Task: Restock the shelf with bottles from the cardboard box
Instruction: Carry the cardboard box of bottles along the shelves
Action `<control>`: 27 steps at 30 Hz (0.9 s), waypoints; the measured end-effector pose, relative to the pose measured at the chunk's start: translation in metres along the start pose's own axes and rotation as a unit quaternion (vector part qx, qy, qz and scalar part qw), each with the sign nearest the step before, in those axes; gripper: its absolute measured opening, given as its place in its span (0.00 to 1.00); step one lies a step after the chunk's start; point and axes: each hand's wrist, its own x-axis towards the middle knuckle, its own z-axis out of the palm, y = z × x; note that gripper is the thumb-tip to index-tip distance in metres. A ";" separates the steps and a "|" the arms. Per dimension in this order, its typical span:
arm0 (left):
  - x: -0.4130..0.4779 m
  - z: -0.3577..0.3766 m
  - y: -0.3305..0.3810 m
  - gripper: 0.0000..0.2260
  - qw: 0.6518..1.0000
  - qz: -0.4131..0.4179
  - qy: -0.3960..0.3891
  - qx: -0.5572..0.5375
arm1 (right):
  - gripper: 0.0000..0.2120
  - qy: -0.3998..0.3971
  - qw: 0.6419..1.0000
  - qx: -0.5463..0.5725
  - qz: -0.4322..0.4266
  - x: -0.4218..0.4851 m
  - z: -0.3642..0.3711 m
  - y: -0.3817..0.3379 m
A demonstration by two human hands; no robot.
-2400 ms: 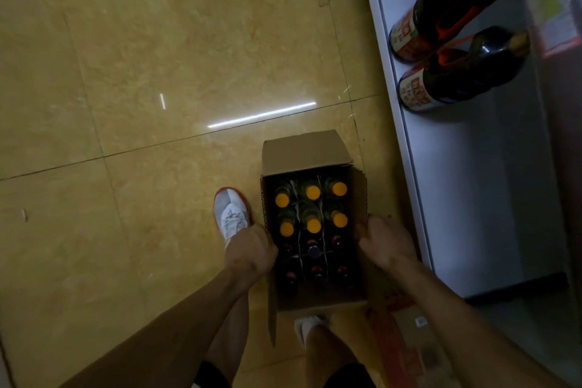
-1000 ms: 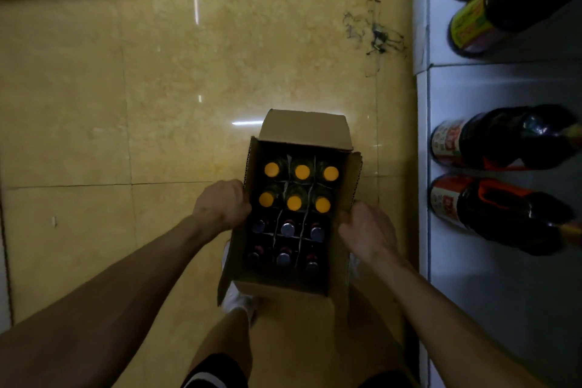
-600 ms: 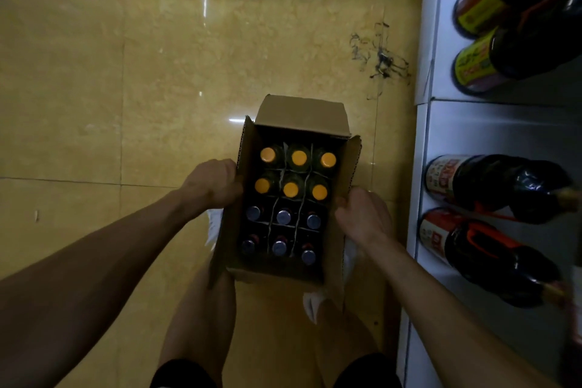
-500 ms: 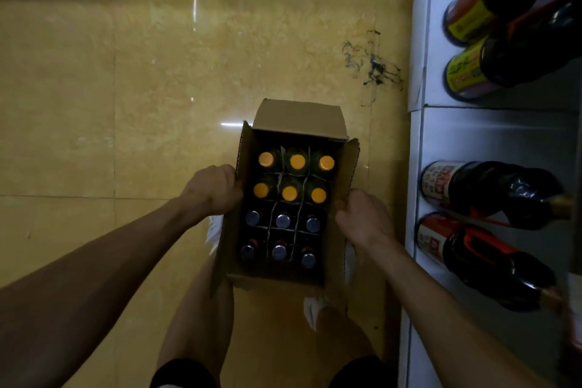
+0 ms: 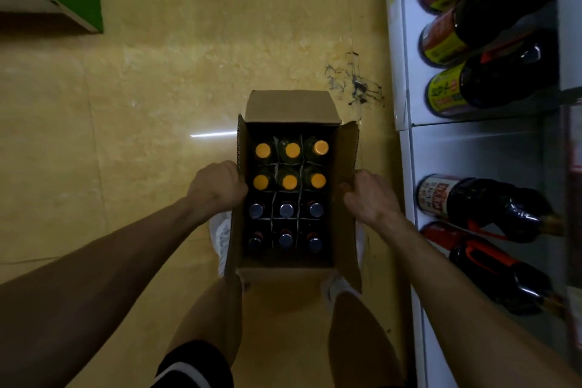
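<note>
- Hands first: the left hand (image 5: pixel 217 187) is clenched over the left wall of the brown cardboard box (image 5: pixel 291 266), and the right hand (image 5: pixel 367 195) is clamped on the right wall and its upturned flap. Both grasp the box, not a bottle.
- Box position: it sits between the person's legs, above the yellow tiled floor (image 5: pixel 157 104), with white shoes showing past its lower corners. Whether it is lifted or resting on the floor I cannot tell.
- Contents: twelve upright bottles in a card divider grid, three across. The far six are orange-capped bottles (image 5: pixel 291 165); the near six are dark bottles with bluish-grey caps (image 5: pixel 285 225). No cell looks empty.
- Shelf: the white metal shelf (image 5: pixel 409 167) stands just right of the box, holding large dark sauce bottles (image 5: pixel 482 208) with red labels and, further along, ones with yellow-green labels. Bare shelf shows between the two groups.
- Step in hand, as I judge it: placing the full box beside the shelf; no restocking has begun.
- Next move calls for settling the box steadily, freeing one hand, then gripping a bottle by its neck and drawing it straight up out of the divider.
</note>
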 end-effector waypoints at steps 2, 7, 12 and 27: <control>0.007 -0.011 0.001 0.09 1.000 -0.002 0.003 0.000 | 0.11 0.005 1.000 -0.005 -0.006 0.009 -0.008 -0.007; 0.022 -0.036 0.009 0.10 1.000 -0.015 0.008 -0.014 | 0.08 -0.002 0.999 -0.017 -0.033 0.034 -0.035 -0.020; 0.028 -0.054 0.024 0.12 0.998 -0.052 -0.001 -0.016 | 0.09 -0.019 0.998 -0.020 -0.060 0.053 -0.059 -0.024; 0.079 -0.124 0.048 0.17 0.997 -0.079 0.002 -0.006 | 0.15 -0.029 0.996 -0.041 -0.070 0.109 -0.123 -0.062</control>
